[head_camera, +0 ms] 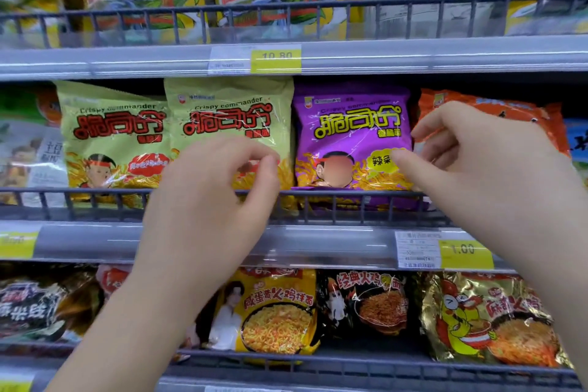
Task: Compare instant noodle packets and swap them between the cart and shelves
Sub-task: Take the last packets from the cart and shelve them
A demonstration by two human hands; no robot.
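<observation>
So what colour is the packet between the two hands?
The packet is purple with yellow lettering; head view.

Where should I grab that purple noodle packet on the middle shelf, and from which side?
Pinch the purple packet by its top edge, coming from the front. It stands upright facing out, its bottom sits behind the wire rail, and a green packet and an orange packet crowd its sides, so lifting up and over is probably easiest.

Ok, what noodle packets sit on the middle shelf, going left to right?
First a light green plastic noodle packet, a second light green plastic packet, a purple plastic packet, an orange plastic packet, then a blue plastic packet at the edge.
</observation>
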